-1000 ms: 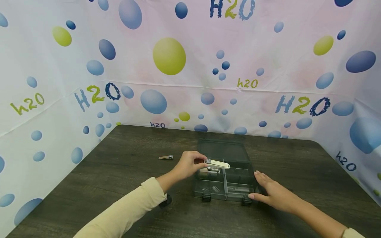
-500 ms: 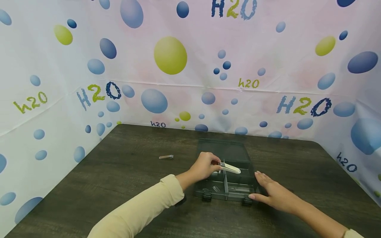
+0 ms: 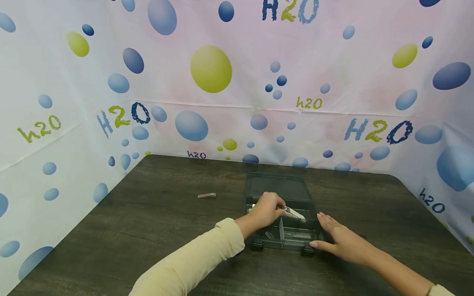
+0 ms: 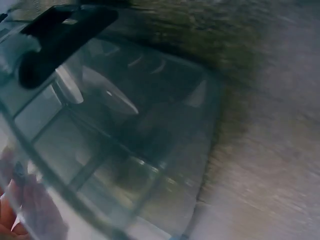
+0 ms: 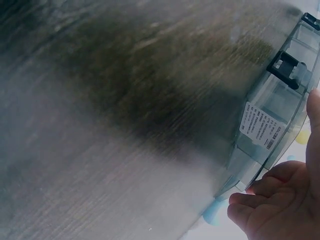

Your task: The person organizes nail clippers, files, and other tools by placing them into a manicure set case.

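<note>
My left hand (image 3: 266, 210) pinches a cream-handled nail clipper (image 3: 295, 213) by its metal end, over the rear right compartment of a grey see-through plastic organizer box (image 3: 300, 245). Whether the clipper touches the box floor I cannot tell. My right hand (image 3: 342, 241) rests along the box's right side with straight fingers, the thumb near the front right latch; the right wrist view shows that palm (image 5: 280, 205) beside the box wall. Part of the rear left compartment, with something pale in it, is hidden by my left hand. In the blurred left wrist view the box (image 4: 125, 150) is seen close up.
A smaller metal nail clipper (image 3: 206, 195) lies on the dark wooden table (image 3: 166, 222), left of the box. The box's lid (image 3: 275, 185) is raised at the back. Small clear pieces (image 3: 269, 235) lie in a front compartment. A printed cloth (image 3: 237, 82) hangs behind the table.
My left hand has moved right and down with the cream nail clipper, from above the left compartments to the rear right one. The right hand has stayed at the box's side.
</note>
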{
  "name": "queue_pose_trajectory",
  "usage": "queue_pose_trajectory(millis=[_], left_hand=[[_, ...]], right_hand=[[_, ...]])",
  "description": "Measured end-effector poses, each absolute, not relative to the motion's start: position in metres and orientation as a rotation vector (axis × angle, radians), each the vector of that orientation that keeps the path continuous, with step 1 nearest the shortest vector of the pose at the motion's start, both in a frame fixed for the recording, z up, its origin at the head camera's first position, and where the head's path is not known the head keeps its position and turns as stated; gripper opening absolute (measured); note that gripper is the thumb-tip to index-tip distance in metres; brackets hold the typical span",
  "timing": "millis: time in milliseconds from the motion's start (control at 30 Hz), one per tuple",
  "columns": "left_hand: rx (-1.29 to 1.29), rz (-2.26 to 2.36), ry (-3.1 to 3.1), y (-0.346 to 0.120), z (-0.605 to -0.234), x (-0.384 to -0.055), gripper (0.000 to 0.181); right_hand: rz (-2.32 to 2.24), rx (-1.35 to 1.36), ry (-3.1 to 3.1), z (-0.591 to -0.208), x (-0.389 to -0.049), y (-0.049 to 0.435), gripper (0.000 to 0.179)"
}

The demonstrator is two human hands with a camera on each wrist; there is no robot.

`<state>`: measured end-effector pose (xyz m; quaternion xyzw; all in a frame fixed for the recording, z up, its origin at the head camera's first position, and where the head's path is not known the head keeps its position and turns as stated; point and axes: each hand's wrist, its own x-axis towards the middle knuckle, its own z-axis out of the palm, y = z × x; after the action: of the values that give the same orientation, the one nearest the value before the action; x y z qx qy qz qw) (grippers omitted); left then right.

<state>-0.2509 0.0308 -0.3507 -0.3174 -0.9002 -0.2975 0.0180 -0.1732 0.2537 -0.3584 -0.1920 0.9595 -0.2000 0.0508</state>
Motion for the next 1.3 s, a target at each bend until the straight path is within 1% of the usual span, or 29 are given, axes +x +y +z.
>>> queue_pose_trajectory(millis=[233,400,600,733,1100,1300], left_hand=[[-1.009,-0.785,-2.823,0.038,-0.353,-0.252,0.021],[-0.969,-0.568,-2.849,0.042,-0.351,-0.253,0.02],[-0.942,-0.454,-2.896,0.05,-0.346,-0.255,0.014],[-0.946,-0.397,-2.942,0.056,-0.342,-0.258,0.015],[-0.87,-0.372,-2.982,0.058,-0.343,-0.253,0.005],[-0.811,-0.39,-2.993,0.059,-0.346,-0.25,0.006]], right_hand=[[-0.603,-0.584,2.925,-0.358,-0.173,0.253,0.094],[-0.603,-0.584,2.92,-0.358,-0.174,0.254,0.094],[-0.604,-0.584,2.92,-0.357,-0.173,0.254,0.094],[-0.611,-0.583,2.917,-0.357,-0.173,0.253,0.094],[-0.623,-0.575,2.908,-0.359,-0.173,0.253,0.094],[-0.628,-0.586,2.916,-0.36,-0.172,0.253,0.093]])
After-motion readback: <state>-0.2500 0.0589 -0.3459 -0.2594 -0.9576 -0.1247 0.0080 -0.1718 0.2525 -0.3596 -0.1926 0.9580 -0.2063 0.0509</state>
